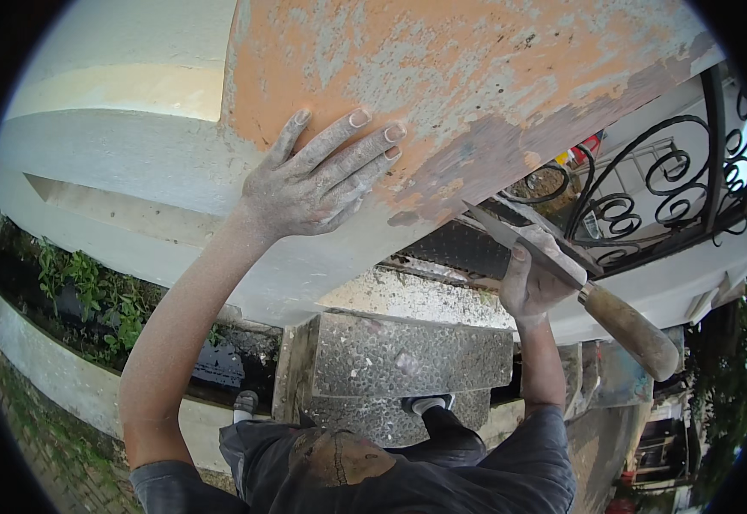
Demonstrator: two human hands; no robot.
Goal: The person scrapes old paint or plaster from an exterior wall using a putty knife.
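My left hand (322, 170), coated in pale dust, rests with its fingers spread on the lower left part of a wall surface (450, 70) with patchy orange and grey paint. Nothing shows in its grasp. At the right, my right hand (537, 276) is closed around the blade part of a knife-like scraper (550, 260) with a wooden handle. The blade's pointed tip lies near the wall's lower edge, and the handle sticks out down and to the right. White dust covers the right palm too.
Black wrought-iron scrollwork (630, 186) stands right of the wall. Below are a pebbled concrete step (412, 356) and a narrow ditch with water (216, 366) and green plants (97, 295). One foot (428, 405) is on the lower step. A recessed slot (129, 209) cuts the wall at left.
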